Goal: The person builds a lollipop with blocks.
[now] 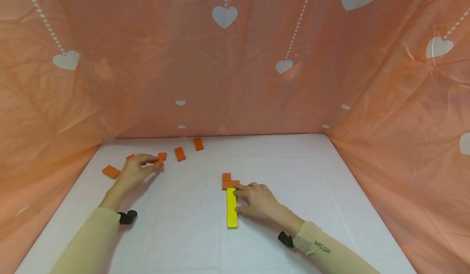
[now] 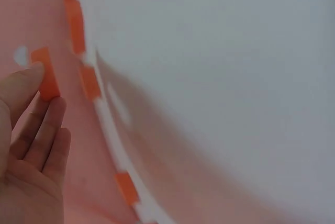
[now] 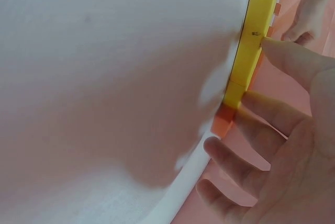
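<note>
Currently, left grip (image 1: 135, 171) pinches one orange block (image 2: 49, 79), five others (image 1: 180, 154) nearby; right grip (image 1: 258, 201) spread.

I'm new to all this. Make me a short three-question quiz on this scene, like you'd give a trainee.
1. Which hand pinches an orange block between thumb and fingers?
2. True or false: the right hand is nearer the yellow strip than the left hand is.
3. Fill in: the backdrop is decorated with large pale ____.

Key: 1. The left hand. 2. True. 3. Hearts.
</note>
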Demonstrator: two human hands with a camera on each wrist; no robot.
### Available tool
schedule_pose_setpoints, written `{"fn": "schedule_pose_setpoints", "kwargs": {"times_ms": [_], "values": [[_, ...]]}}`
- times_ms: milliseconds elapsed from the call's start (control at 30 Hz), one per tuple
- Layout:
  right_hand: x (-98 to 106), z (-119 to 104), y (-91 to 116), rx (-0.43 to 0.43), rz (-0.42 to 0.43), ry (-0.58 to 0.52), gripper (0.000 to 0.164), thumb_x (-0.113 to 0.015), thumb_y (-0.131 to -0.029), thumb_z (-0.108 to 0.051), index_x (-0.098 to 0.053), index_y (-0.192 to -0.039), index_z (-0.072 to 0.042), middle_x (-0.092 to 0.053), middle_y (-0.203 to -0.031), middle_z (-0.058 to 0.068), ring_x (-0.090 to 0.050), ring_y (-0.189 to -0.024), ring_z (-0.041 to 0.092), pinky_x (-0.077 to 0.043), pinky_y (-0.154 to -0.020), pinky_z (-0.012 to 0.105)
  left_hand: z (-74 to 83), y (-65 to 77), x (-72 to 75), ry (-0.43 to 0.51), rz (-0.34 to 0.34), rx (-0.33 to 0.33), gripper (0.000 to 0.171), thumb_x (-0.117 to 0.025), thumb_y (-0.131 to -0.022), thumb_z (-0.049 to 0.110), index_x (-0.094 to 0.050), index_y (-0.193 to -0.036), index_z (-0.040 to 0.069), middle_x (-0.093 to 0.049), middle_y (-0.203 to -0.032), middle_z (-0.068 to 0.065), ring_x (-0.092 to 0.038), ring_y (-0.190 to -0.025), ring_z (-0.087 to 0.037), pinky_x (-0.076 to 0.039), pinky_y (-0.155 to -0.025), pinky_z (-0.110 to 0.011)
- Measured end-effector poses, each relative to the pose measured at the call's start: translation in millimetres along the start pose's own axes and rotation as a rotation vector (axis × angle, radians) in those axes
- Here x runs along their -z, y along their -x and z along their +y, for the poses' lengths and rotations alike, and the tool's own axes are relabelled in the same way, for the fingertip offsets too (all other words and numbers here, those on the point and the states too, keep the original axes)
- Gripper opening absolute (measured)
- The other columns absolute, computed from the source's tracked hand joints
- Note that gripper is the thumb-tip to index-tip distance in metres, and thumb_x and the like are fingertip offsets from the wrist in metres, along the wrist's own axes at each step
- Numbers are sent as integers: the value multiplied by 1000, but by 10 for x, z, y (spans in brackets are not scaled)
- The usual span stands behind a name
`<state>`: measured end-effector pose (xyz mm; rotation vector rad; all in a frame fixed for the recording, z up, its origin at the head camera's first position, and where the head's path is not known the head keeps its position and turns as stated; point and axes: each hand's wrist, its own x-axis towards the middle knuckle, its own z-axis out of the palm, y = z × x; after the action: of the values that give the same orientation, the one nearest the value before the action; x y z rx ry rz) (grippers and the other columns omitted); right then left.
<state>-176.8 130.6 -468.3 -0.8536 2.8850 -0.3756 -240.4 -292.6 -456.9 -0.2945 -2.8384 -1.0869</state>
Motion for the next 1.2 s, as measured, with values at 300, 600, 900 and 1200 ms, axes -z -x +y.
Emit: {"fn": "schedule_pose_setpoints", "kwargs": {"times_ms": [300,600,900,1200], "values": [[9,2,5,-6,-11,-14,54,-75,-94,-41,-67,-141,-17,-55,-154,-1,-56,-130,31,-46,-106,53,371,-217,-318,93,60,-134,33,-75,-98,16,-72,-128,4,-64,-132,-17,-61,-120,-41,-51,-101,-59],[18,8,13,7,-2,-14,54,-75,-94,-40,-67,-141,-16,-56,-154,0,-57,-130,32,-47,-105,53,858,-379,-682,163,9,-183,33,-80,-93,13,-75,-126,9,-68,-125,-12,-59,-121,-34,-49,-104,-59],[6,8,-3,11,-9,6,53,-75,-93,-41,-67,-141,-17,-56,-153,0,-58,-128,32,-48,-104,53,1154,-494,-1067,163,-80,-252,31,-79,-94,15,-74,-124,10,-69,-124,-8,-62,-118,-35,-51,-103,-58],[15,26,-5,20,-10,24,54,-76,-93,-42,-68,-140,-17,-57,-152,0,-59,-127,32,-49,-101,53,1347,-593,-1376,124,-213,-309,27,-76,-95,12,-74,-122,8,-68,-118,-3,-64,-113,-25,-52,-105,-48]]}}
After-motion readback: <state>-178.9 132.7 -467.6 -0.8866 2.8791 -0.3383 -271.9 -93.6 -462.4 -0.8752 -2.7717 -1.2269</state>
